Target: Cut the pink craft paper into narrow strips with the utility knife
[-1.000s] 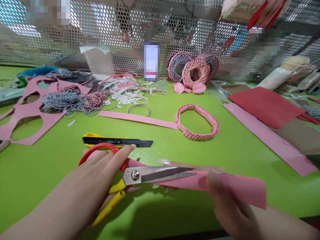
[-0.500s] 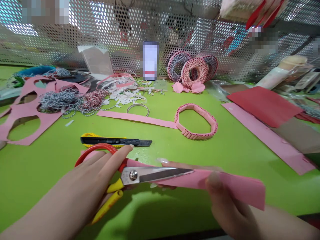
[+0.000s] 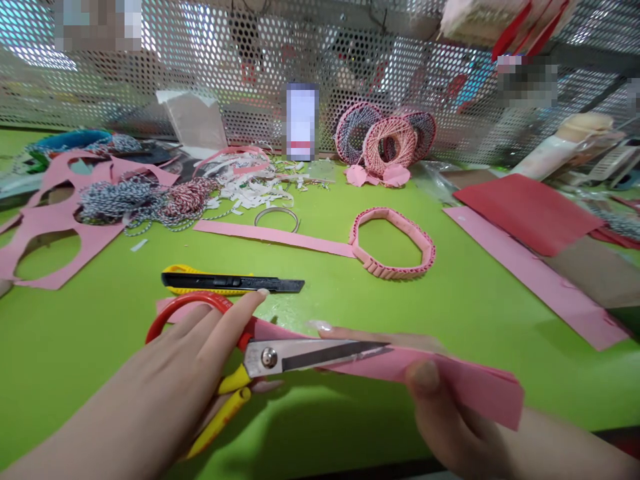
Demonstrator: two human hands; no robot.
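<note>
My left hand point(image 3: 190, 360) grips a pair of scissors point(image 3: 280, 357) with red and yellow handles, index finger stretched along the top. The steel blades are nearly closed and lie along a folded pink paper strip point(image 3: 465, 387). My right hand point(image 3: 445, 413) pinches that strip from below, thumb on top, fingers reaching under it toward the blades. The strip runs leftward under the scissors, a little above the green table point(image 3: 450, 307).
A yellow and black utility knife point(image 3: 230, 282) lies just beyond the scissors. Further back are a pink woven ring point(image 3: 393, 241) with a long pink strip point(image 3: 275, 236), twine bundles point(image 3: 145, 200), pink cut-out sheets point(image 3: 45, 227), red and pink sheets point(image 3: 530, 210), woven rings point(image 3: 387, 140) by a mesh wall.
The scissor blades have closed slightly along the strip. The strip and my right hand have dipped a little lower; the rest has not moved.
</note>
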